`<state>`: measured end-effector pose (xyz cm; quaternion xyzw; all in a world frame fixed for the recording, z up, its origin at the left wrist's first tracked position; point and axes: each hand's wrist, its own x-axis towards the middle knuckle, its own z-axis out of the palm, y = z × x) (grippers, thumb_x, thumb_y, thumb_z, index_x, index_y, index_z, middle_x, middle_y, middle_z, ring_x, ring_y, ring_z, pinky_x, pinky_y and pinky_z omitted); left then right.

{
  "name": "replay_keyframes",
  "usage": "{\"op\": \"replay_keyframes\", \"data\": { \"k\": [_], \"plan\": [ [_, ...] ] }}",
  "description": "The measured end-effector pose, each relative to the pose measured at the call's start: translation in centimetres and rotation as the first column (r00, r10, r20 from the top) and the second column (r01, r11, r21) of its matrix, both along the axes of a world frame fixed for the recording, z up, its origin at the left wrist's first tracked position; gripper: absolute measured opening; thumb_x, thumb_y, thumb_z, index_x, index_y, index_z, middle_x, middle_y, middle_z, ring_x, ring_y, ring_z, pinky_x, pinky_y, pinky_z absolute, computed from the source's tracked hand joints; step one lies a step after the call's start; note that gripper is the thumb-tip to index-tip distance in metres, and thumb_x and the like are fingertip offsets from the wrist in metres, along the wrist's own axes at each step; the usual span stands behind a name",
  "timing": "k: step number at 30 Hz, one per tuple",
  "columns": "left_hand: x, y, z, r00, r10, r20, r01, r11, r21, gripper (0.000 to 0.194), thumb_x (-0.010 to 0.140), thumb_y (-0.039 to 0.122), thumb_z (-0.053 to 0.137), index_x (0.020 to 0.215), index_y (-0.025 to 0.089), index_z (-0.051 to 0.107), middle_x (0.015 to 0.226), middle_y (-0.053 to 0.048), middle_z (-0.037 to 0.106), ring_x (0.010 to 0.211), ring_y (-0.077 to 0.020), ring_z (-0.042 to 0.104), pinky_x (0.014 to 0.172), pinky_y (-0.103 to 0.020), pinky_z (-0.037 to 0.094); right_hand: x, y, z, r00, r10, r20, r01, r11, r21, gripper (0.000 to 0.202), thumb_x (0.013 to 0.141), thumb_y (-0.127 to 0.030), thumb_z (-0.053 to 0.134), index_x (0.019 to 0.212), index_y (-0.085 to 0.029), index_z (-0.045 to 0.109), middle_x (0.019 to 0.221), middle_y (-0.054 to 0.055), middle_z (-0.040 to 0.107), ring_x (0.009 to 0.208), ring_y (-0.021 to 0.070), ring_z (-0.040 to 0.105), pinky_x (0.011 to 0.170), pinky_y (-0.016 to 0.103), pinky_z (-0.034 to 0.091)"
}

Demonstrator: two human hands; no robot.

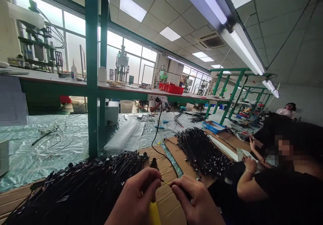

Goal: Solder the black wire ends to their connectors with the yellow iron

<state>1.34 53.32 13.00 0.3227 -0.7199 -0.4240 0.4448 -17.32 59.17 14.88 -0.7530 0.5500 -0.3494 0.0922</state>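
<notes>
Near the bottom centre, my left hand [138, 194] pinches one end of a thin wire [166, 182] between thumb and forefinger. My right hand [193, 198] pinches the other end, and a short yellow stretch shows between the two hands. Under my left hand is a yellow object [154, 214], partly hidden. Just beyond the fingers stands a dark tool tip [154, 163]. To the left of my hands lies a large heap of black cables [83, 184] on cardboard [174, 204].
Another bundle of black cables [202, 151] lies ahead on the right. A green post [93, 70] rises at the left, beside bubble wrap [126, 134]. A blue tray [213, 126] sits farther back. A person in black [267, 184] works close on the right.
</notes>
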Motion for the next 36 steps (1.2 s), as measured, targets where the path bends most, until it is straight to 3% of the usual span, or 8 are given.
{"op": "replay_keyframes", "data": {
  "k": [4, 8, 14, 18, 23, 26, 31, 36],
  "plan": [
    [-0.6, 3.4, -2.0, 0.99, -0.136, -0.027, 0.139, 0.967, 0.216, 0.019, 0.085, 0.042, 0.058, 0.085, 0.023, 0.064, 0.073, 0.001, 0.064, 0.067, -0.0165, 0.059, 0.06, -0.022, 0.05, -1.0, 4.5, -2.5, 0.989, -0.022, 0.149, 0.001, 0.99, 0.14, 0.02, 0.095, -0.03, 0.049, 0.091, -0.023, 0.068, 0.082, 0.001, 0.065, 0.077, 0.0149, 0.061, 0.068, 0.023, 0.045],
    [-1.6, 5.3, -3.6, 0.981, -0.19, -0.032, 0.19, 0.927, 0.324, 0.021, 0.083, 0.043, 0.061, 0.088, 0.023, 0.066, 0.075, 0.0, 0.066, 0.064, -0.0156, 0.056, 0.056, -0.021, 0.048, -1.7, 7.4, -4.4, 0.948, -0.111, 0.297, 0.029, 0.963, 0.267, 0.021, 0.095, -0.032, 0.051, 0.087, -0.022, 0.067, 0.078, 0.0, 0.064, 0.074, 0.0144, 0.06, 0.067, 0.022, 0.045],
    [-2.9, 6.7, -4.1, 0.965, -0.255, -0.057, 0.256, 0.882, 0.396, 0.021, 0.083, 0.045, 0.062, 0.084, 0.024, 0.064, 0.068, 0.002, 0.059, 0.06, -0.0145, 0.05, 0.053, -0.021, 0.046, -2.5, 9.3, -5.7, 0.911, -0.185, 0.368, 0.082, 0.957, 0.279, 0.014, 0.091, -0.031, 0.057, 0.09, -0.022, 0.068, 0.08, 0.0, 0.068, 0.075, 0.0152, 0.063, 0.068, 0.021, 0.049],
    [-3.5, 6.9, -3.4, 0.967, -0.25, -0.044, 0.248, 0.893, 0.376, 0.023, 0.083, 0.047, 0.06, 0.083, 0.024, 0.063, 0.065, 0.002, 0.055, 0.058, -0.0142, 0.048, 0.051, -0.021, 0.044, -3.2, 9.5, -6.6, 0.927, -0.121, 0.354, 0.087, 0.99, 0.11, 0.024, 0.084, -0.022, 0.066, 0.108, -0.026, 0.063, 0.093, 0.001, 0.07, 0.082, 0.0154, 0.065, 0.074, 0.021, 0.052],
    [-4.4, 6.9, -1.8, 0.976, -0.219, 0.02, 0.205, 0.94, 0.272, 0.022, 0.085, 0.045, 0.058, 0.085, 0.024, 0.063, 0.071, 0.001, 0.061, 0.062, -0.0154, 0.053, 0.056, -0.022, 0.048, -3.9, 8.8, -7.1, 0.984, -0.088, 0.155, 0.113, 0.981, -0.156, 0.026, 0.093, -0.017, 0.053, 0.117, -0.025, 0.06, 0.09, 0.005, 0.066, 0.079, 0.0173, 0.062, 0.071, 0.027, 0.05],
    [-4.8, 6.8, -0.9, 0.981, -0.192, 0.027, 0.181, 0.957, 0.225, 0.02, 0.086, 0.043, 0.058, 0.083, 0.024, 0.063, 0.07, 0.002, 0.061, 0.059, -0.0135, 0.053, 0.052, -0.02, 0.047, -4.2, 8.3, -6.4, 0.988, -0.079, 0.131, 0.095, 0.988, -0.124, 0.022, 0.094, -0.019, 0.05, 0.113, -0.023, 0.061, 0.09, 0.005, 0.065, 0.081, 0.0176, 0.061, 0.07, 0.027, 0.048],
    [-5.6, 6.2, 0.6, 0.984, -0.177, -0.017, 0.176, 0.963, 0.203, 0.021, 0.087, 0.042, 0.059, 0.082, 0.023, 0.062, 0.065, 0.004, 0.057, 0.059, -0.012, 0.053, 0.052, -0.017, 0.044, -4.4, 7.6, -4.4, 0.969, -0.003, 0.248, 0.009, 1.0, -0.02, 0.017, 0.096, -0.026, 0.047, 0.097, -0.021, 0.063, 0.084, 0.003, 0.061, 0.079, 0.0149, 0.059, 0.069, 0.024, 0.044],
    [-6.3, 5.9, 2.2, 0.98, -0.196, -0.033, 0.198, 0.954, 0.226, 0.025, 0.088, 0.044, 0.056, 0.082, 0.02, 0.06, 0.067, 0.004, 0.057, 0.061, -0.0121, 0.054, 0.055, -0.019, 0.043, -4.1, 7.6, -2.7, 0.92, -0.009, 0.393, -0.057, 0.986, 0.158, 0.035, 0.096, -0.045, 0.045, 0.082, -0.017, 0.062, 0.071, 0.001, 0.053, 0.068, 0.0137, 0.051, 0.061, 0.023, 0.038]
  ]
}}
